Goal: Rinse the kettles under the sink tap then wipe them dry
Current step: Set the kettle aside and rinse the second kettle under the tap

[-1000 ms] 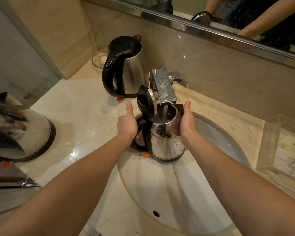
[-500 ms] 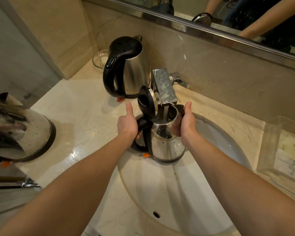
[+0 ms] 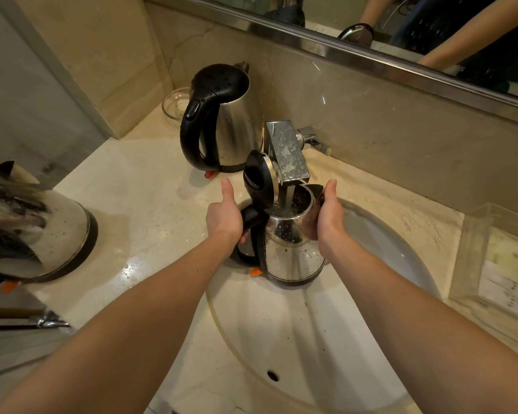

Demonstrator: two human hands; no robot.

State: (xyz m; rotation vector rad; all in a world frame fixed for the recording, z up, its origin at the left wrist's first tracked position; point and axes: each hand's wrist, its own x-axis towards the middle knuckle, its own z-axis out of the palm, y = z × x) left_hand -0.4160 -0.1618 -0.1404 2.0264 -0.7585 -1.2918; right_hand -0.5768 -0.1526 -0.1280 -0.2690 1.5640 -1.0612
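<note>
A steel kettle [image 3: 290, 252] with its black lid flipped up is held over the white sink basin [image 3: 296, 339], right under the chrome tap [image 3: 287, 150]. Water runs from the tap into its open top. My left hand [image 3: 223, 216] grips the kettle's black handle, thumb pointing up. My right hand [image 3: 326, 216] holds the kettle's body by the spout side. A second steel kettle [image 3: 222, 121] with a shut black lid stands on the counter behind, wet with drops. A third kettle [image 3: 33, 228] lies tilted at the left edge.
A small glass bowl [image 3: 174, 106] sits in the back left corner of the marble counter [image 3: 138, 204]. A clear plastic tray [image 3: 497, 261] stands to the right of the basin. A mirror [image 3: 401, 28] runs along the back wall. A metal bar [image 3: 27, 321] juts out low left.
</note>
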